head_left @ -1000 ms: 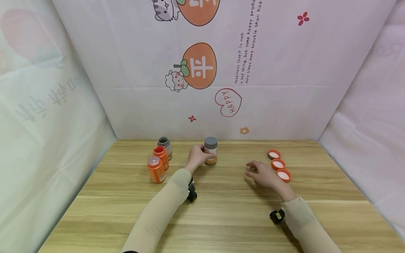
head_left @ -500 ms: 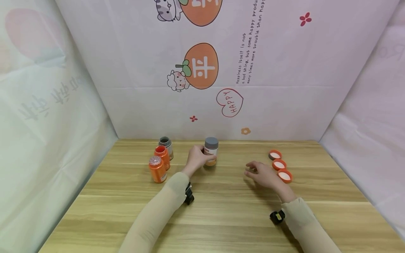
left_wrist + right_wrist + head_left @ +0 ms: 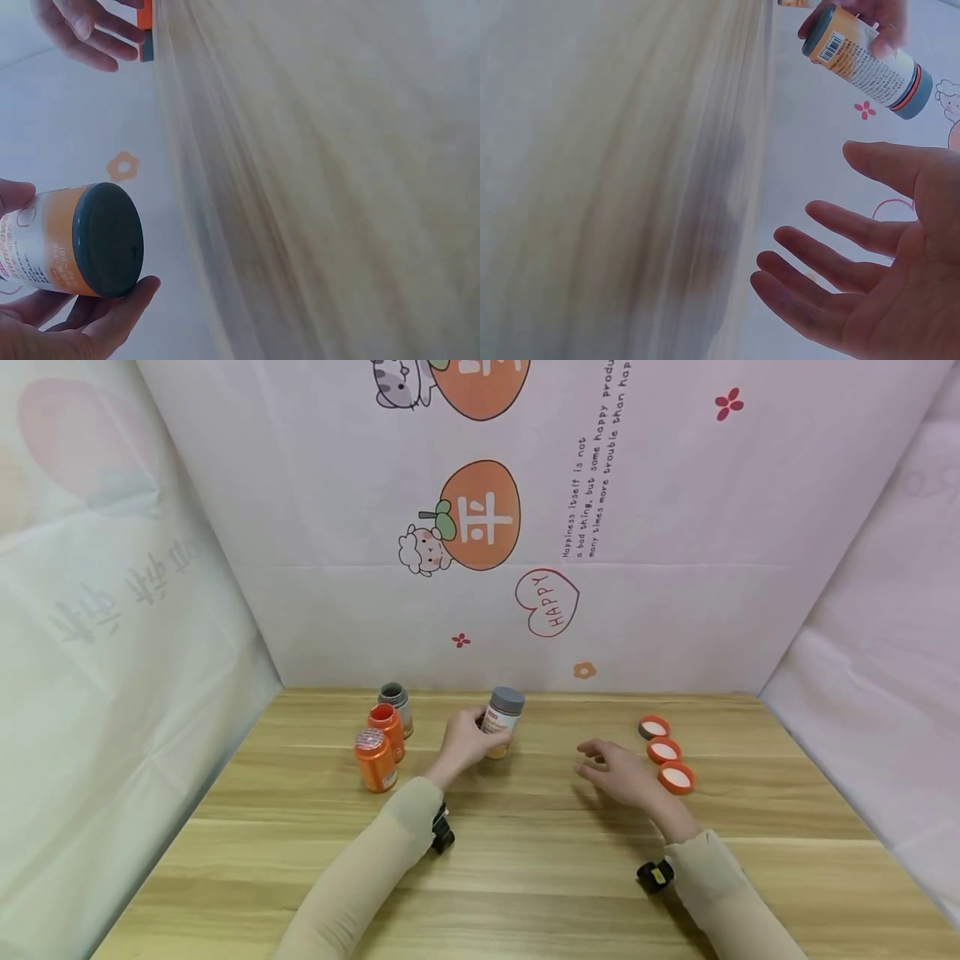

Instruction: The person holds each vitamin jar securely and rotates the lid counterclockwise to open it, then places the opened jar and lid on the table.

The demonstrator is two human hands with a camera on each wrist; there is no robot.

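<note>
My left hand [image 3: 462, 743] grips a small supplement bottle [image 3: 500, 720] with a grey screw cap and a white-and-orange label. The bottle leans to the right, raised off the wooden table. Its dark base and part of the label show in the left wrist view, thumb and fingers on opposite sides of the bottle [image 3: 64, 240]. The right wrist view shows a barcode on the bottle [image 3: 866, 64], the cap on its other end. Over the table to the right, my right hand [image 3: 621, 774] holds nothing, its fingers relaxed and spread apart.
Three uncapped bottles stand in a row at the left: a grey one [image 3: 405, 714], an orange one [image 3: 395, 739] and an orange one with a silvery top [image 3: 377, 767]. Three upturned caps [image 3: 677, 778] lie beyond the right hand. A printed white cloth [image 3: 360, 627] backs the table.
My left hand has lifted the bottle from the table and tilted its capped end to the right. The right hand has barely moved.
</note>
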